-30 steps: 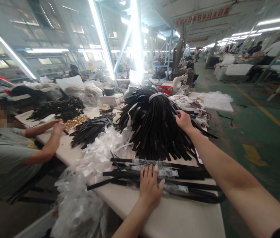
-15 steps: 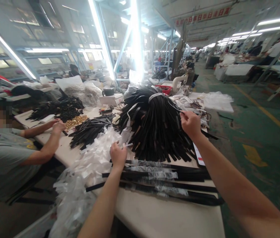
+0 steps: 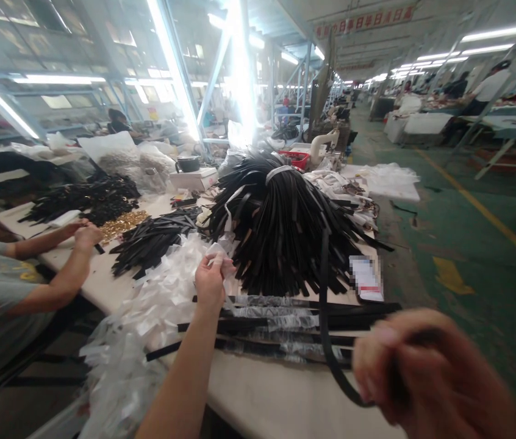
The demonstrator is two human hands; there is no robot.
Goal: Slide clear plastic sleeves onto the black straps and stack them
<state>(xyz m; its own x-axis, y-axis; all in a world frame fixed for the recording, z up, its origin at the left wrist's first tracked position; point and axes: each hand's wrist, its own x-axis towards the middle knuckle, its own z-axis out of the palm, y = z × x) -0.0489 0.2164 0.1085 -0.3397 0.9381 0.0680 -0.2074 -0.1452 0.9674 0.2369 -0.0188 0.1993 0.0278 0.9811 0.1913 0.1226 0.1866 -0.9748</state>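
Note:
My right hand (image 3: 422, 366), large and blurred at the lower right, is closed on the end of a black strap (image 3: 326, 305). That strap curves up towards the big fanned bundle of black straps (image 3: 280, 238), bound by a pale band at its top. My left hand (image 3: 210, 277) pinches a thin white plastic piece (image 3: 224, 251) beside the heap of white plastic pieces (image 3: 166, 274). Several black straps wrapped in clear film (image 3: 285, 322) lie across the table in front of the bundle.
At the left a person (image 3: 6, 286) works with both hands near gold-coloured small parts (image 3: 125, 224) and black straps. A phone (image 3: 366, 278) lies by the table's right edge. Behind stand a white box (image 3: 194, 179) and a red basket (image 3: 297, 160).
My right hand has come from the bundle's right side down towards the camera, drawing a black strap with it. The phone is now uncovered. My left hand now shows a white plastic piece.

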